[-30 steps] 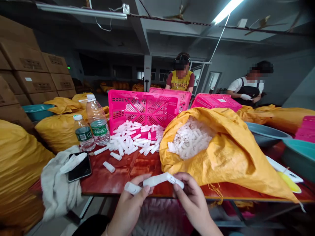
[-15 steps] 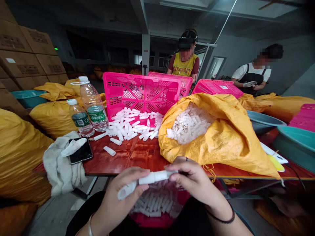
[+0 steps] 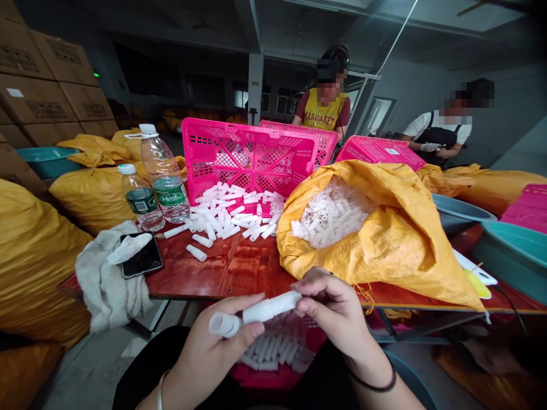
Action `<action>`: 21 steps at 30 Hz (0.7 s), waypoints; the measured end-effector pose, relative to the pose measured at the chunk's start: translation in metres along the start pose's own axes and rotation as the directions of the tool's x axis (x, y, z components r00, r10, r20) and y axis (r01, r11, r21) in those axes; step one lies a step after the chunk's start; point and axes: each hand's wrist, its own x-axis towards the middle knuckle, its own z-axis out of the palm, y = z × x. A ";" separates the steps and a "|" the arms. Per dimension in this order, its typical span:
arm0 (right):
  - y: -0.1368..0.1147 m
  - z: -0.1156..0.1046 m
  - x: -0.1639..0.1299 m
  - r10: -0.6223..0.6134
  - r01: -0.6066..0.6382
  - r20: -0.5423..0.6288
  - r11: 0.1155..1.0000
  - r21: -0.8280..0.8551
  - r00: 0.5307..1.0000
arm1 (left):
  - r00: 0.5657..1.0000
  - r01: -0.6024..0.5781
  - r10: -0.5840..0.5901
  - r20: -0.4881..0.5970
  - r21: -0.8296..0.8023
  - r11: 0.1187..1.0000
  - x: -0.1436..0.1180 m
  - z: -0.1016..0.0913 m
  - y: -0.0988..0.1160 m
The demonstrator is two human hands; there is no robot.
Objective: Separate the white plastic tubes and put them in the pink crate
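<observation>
In front of my lap I hold a white plastic tube [image 3: 269, 308] slanting up to the right. My left hand [image 3: 222, 336] is closed round its left part, and a second short white tube [image 3: 224, 324] sits in the same hand, its open end facing me. The thumb and fingers of my right hand [image 3: 329, 302] pinch the right end of the tube. Below my hands, a pink basket [image 3: 256, 378] at my lap holds many similar tubes [image 3: 273, 348]. On the red table [image 3: 231, 267], loose white tubes [image 3: 222, 210] spill from a tipped pink crate [image 3: 252, 151].
An open yellow sack [image 3: 384, 245] full of white tubes lies on the table at right. Two water bottles [image 3: 171, 196], a phone [image 3: 143, 259] and a cloth [image 3: 102, 279] are at left. Basins [image 3: 517, 256] stand at right. Two people [image 3: 325, 108] work behind the crates.
The tube between my hands has tilted up at its right end, and the right fingers now grip its tip. The view has shifted slightly.
</observation>
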 end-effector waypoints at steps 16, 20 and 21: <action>0.018 0.020 -0.023 -0.328 0.427 0.274 0.695 -0.579 0.904 | 0.921 -0.263 0.341 -0.188 0.348 0.900 -0.003 -0.001 -0.001; 0.016 0.019 -0.020 -0.365 0.484 0.322 0.582 -0.653 0.873 | 0.927 -0.246 0.322 -0.194 0.334 0.910 -0.005 -0.004 -0.002; 0.015 0.019 -0.020 -0.377 0.498 0.332 0.559 -0.663 0.865 | 0.927 -0.245 0.320 -0.196 0.330 0.912 -0.006 -0.005 -0.002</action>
